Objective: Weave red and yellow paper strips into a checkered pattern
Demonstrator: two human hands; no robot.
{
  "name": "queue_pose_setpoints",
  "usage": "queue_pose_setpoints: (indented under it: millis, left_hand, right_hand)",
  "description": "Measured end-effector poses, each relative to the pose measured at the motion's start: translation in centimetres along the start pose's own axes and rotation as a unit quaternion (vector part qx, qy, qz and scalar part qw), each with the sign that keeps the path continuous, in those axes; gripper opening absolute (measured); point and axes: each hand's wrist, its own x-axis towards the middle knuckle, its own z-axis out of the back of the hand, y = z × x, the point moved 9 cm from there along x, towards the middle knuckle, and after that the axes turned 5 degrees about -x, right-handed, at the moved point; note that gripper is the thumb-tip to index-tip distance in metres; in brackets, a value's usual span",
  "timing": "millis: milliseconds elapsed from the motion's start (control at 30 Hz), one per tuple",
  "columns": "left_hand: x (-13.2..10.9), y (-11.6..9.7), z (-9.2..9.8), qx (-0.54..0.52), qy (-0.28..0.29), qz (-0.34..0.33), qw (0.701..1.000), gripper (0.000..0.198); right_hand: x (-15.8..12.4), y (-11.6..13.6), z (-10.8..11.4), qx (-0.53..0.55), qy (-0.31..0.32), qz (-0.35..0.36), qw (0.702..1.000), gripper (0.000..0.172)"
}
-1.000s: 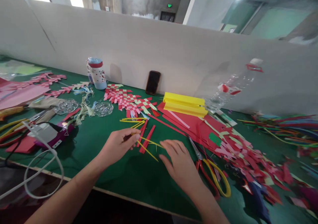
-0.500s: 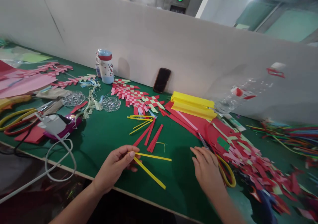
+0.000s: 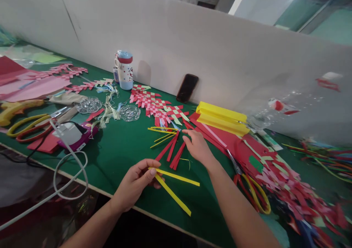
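Observation:
My left hand [image 3: 137, 182] pinches the ends of two yellow paper strips [image 3: 176, 187], which fan out to the right over the green table [image 3: 121, 149]. My right hand [image 3: 196, 145] reaches forward with fingers stretched out, its tips touching the loose red paper strips [image 3: 172, 150] lying on the table. Thin yellow strips [image 3: 161, 132] lie just beyond the red ones. Woven red-and-white paper pieces [image 3: 159, 106] lie further back.
Red-and-yellow scissors [image 3: 251, 189] lie right of my right arm, beside a heap of red paper scraps [image 3: 277, 178]. Folded yellow paper [image 3: 222, 117], a phone [image 3: 187, 87] against the partition, a mug [image 3: 125, 70], a plastic bottle [image 3: 286, 106], a glue gun [image 3: 71, 134] with cable, more scissors [image 3: 24, 127] at left.
My right hand moved from the scissors at right, forward and left, to the red strips. My left hand still holds the yellow strips. The camera shifted left.

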Motion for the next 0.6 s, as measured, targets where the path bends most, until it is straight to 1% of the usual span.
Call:
queue_pose_setpoints:
  millis: [100, 200, 233, 300, 400, 500, 600]
  left_hand:
    - [0.1, 0.1, 0.3, -0.008, -0.009, -0.005, 1.000, 0.038]
    - [0.2, 0.1, 0.6, -0.017, -0.017, -0.010, 1.000, 0.036]
    - [0.2, 0.1, 0.6, -0.019, -0.016, -0.011, 1.000, 0.035]
    - [0.3, 0.1, 0.5, -0.020, -0.010, -0.012, 1.000, 0.034]
    - [0.3, 0.1, 0.3, -0.020, -0.005, -0.011, 1.000, 0.032]
    - [0.2, 0.1, 0.4, -0.023, -0.011, -0.011, 1.000, 0.033]
    - [0.2, 0.0, 0.4, -0.020, -0.014, -0.010, 1.000, 0.033]
  right_hand:
    - [1.0, -0.9, -0.8, -0.009, 0.006, -0.028, 1.000, 0.028]
    - [1.1, -1.6, -0.8, -0.007, 0.005, -0.030, 1.000, 0.027]
    - [1.0, -1.8, -0.7, -0.003, 0.005, -0.024, 1.000, 0.027]
    - [0.5, -1.9, -0.5, 0.011, 0.016, 0.003, 1.000, 0.032]
    - [-0.4, -1.5, -0.5, 0.036, 0.049, 0.058, 0.996, 0.039]
    - [-1.0, -1.2, -0.4, 0.058, 0.068, 0.084, 0.992, 0.031]
    - [-1.3, -1.4, 0.1, 0.083, 0.071, 0.078, 0.991, 0.017]
